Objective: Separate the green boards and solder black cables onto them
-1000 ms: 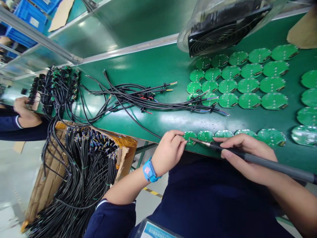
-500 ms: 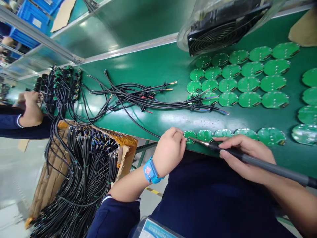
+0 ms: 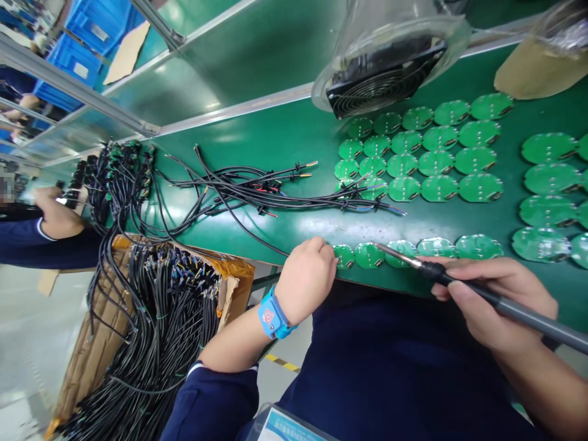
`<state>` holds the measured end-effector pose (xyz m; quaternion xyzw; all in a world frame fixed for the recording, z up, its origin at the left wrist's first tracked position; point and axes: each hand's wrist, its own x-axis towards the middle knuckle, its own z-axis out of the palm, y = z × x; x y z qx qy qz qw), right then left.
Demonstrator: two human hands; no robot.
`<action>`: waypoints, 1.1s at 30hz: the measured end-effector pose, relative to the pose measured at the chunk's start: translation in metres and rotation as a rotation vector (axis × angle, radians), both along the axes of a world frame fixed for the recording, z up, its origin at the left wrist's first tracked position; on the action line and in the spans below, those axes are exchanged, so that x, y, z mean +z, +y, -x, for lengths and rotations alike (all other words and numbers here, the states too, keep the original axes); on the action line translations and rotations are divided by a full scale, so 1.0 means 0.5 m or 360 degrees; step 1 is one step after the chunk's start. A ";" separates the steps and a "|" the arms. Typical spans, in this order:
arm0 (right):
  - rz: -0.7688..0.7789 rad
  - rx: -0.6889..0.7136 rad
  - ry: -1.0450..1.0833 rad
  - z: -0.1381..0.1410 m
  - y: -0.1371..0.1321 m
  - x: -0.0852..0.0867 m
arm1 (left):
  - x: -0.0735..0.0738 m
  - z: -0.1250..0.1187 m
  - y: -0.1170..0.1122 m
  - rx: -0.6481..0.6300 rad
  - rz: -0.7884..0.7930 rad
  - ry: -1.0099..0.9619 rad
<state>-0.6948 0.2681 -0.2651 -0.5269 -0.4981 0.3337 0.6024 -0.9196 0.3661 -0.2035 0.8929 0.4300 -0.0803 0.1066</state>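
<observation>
Across the scene from left to right runs a green bench (image 3: 257, 141). At its near left side stands a cardboard box (image 3: 82, 367) packed with black cables (image 3: 160, 343), their coloured wire ends toward the bench. Far right on the bench, round green boards (image 3: 438, 163) lie in rows, with another group at the right edge and one row along the near edge. More cables (image 3: 248, 190) lie crossed at the middle, some ends overlapping the leftmost boards, and a bundle (image 3: 126, 171) is heaped at left. Beyond the boards is a black fan (image 3: 376, 86). A co-worker's sleeve (image 3: 27, 242) reaches in at far left.

The iron (image 3: 487, 296) slants leftward over the near row. The right hand (image 3: 500, 300) grips its handle between thumb and fingers. The left hand (image 3: 305, 272) is curled just beside that row's leftmost board; a cable runs in behind it (whether the fingers pinch it, I cannot tell). A blue strap (image 3: 273, 315) circles that wrist. Smallest is the iron's tip (image 3: 390, 250), by the second and third boards from left; contact is unclear.
</observation>
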 end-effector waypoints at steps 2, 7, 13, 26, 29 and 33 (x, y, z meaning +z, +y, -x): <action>-0.0076 -0.0112 0.0055 -0.006 -0.005 -0.004 | 0.004 0.002 0.017 -0.0045 0.0012 -0.0080; -0.0209 -0.0286 0.0180 -0.010 -0.006 -0.016 | -0.007 -0.010 0.089 0.0030 -0.0275 -0.0509; -0.0265 -0.0369 0.0184 -0.006 0.000 -0.023 | -0.039 -0.070 0.144 -0.0293 -0.0501 -0.0564; -0.0196 0.0176 0.0026 -0.010 -0.013 0.009 | -0.009 -0.038 0.035 -0.0287 0.0082 -0.0952; -0.0296 0.0317 -0.0180 -0.006 -0.004 0.019 | -0.035 -0.034 0.010 -0.0285 0.0187 -0.0869; -0.0399 0.0402 -0.0328 0.001 0.002 0.022 | -0.048 -0.029 0.012 -0.0344 0.0209 -0.0823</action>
